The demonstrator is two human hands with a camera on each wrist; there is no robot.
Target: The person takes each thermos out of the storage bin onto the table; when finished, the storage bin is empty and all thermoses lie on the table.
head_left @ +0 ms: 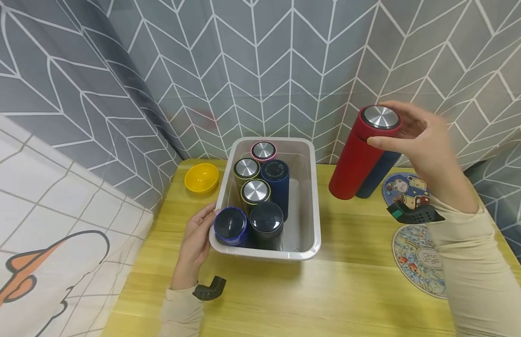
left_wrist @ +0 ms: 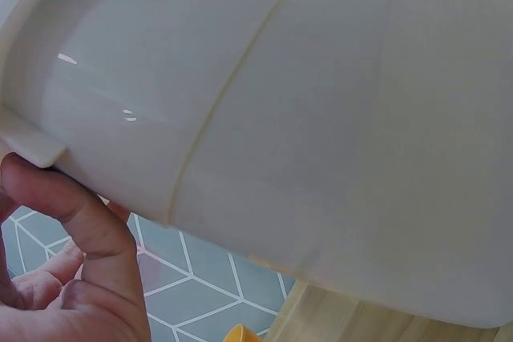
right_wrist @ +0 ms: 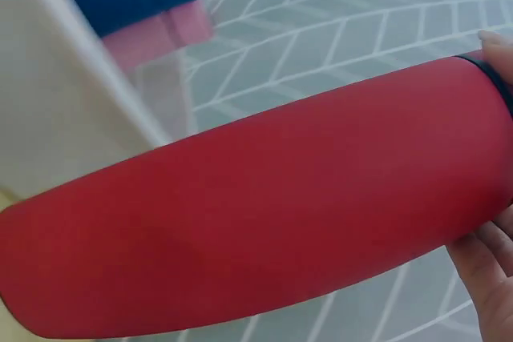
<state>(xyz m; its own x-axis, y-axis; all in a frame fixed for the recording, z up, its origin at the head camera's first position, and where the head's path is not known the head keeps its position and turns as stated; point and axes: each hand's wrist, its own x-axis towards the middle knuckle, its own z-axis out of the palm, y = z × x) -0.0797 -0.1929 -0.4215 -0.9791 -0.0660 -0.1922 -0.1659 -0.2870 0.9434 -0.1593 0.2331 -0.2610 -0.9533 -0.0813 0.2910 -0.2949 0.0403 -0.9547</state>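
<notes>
2 hands in view; right hand (head_left: 420, 131) grips the red bottle (head_left: 357, 159) near its top, thumb across the near side at the dark seam, other fingers behind; forearm rises from lower right; bottle tilted, silver-topped lid uppermost, held to the right of the white bin (head_left: 316, 201), in front of a dark blue bottle (head_left: 382, 171); left hand (head_left: 199, 234) holds the bin's left edge near the front corner, fingers bent at the rim, forearm low on the bench (head_left: 328, 299); bin carries 6 containers.

Writing: faint print on the dark lid (head_left: 275, 169) in the bin, too small to read; lower round mat (head_left: 418, 267) has pale lettering at its centre, not legible; upper round mat (head_left: 405, 189) shows cartoon figures.
</notes>
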